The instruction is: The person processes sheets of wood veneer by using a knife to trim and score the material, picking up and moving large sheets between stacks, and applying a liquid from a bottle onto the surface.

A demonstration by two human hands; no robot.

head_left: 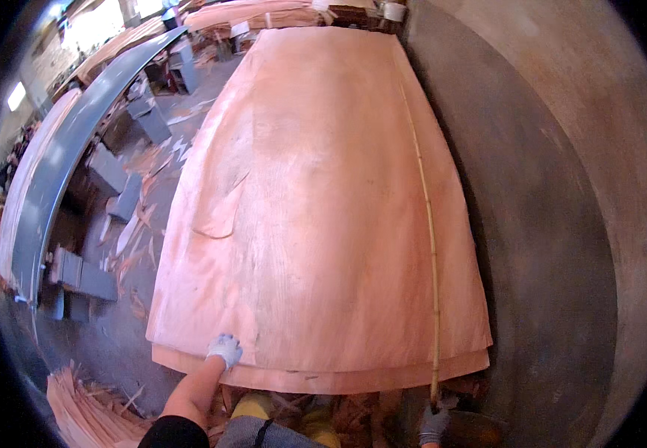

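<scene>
A large stack of thin pinkish wood veneer sheets (323, 201) spreads out in front of me, with its near edges slightly staggered. My left hand (225, 349), in a white glove, rests on the top sheet close to the near left edge, fingers laid on the surface. Down at the near right corner, my right hand (434, 422) in a grey glove is closed around the end of a long, thin bamboo stick (429, 224). The stick stretches away over the right side of the stack. A torn flap (223, 213) shows on the left part of the top sheet.
On the left stands a long grey bench-like surface (77, 142) with pale sheets beside it and grey blocks (85, 276) below. Veneer scraps (141, 216) litter the floor. More strips (92, 411) lie at the lower left. A wall (547, 201) runs along the right.
</scene>
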